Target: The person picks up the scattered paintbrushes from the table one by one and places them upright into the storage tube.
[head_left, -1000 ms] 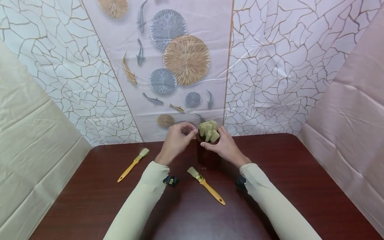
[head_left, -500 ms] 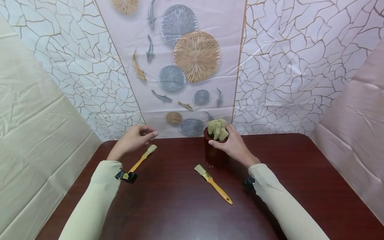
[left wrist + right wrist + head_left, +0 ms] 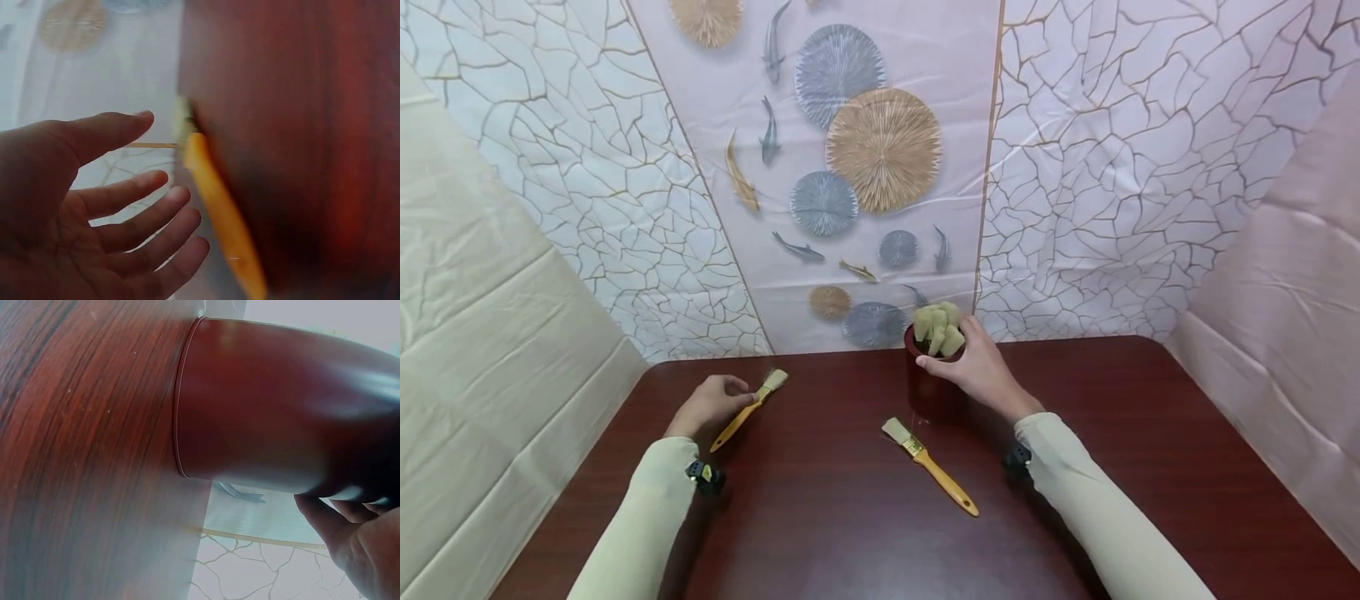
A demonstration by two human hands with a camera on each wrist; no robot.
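Note:
My right hand (image 3: 985, 371) grips a dark red cylindrical holder (image 3: 931, 396) near its rim, the thumb along the near side and the fingers at the far side. Several pale bristle heads (image 3: 937, 327) stick up out of the holder. In the right wrist view the holder's smooth wall (image 3: 269, 406) fills much of the picture, its base at the wooden table. My left hand (image 3: 711, 402) reaches low at a paintbrush (image 3: 741, 423) with a yellow handle on the left. The left wrist view shows the fingers spread apart, beside the blurred brush handle (image 3: 222, 212).
A second yellow-handled paintbrush (image 3: 936, 471) lies slantwise in front of the holder, bristles toward the back left. Patterned cloth (image 3: 883, 150) hangs behind the dark wooden table (image 3: 820, 517). Plain cloth walls (image 3: 497, 333) flank both sides.
My left hand has left the holder's rim, swung left and come down to the left paintbrush. The right hand has kept its grip on the holder.

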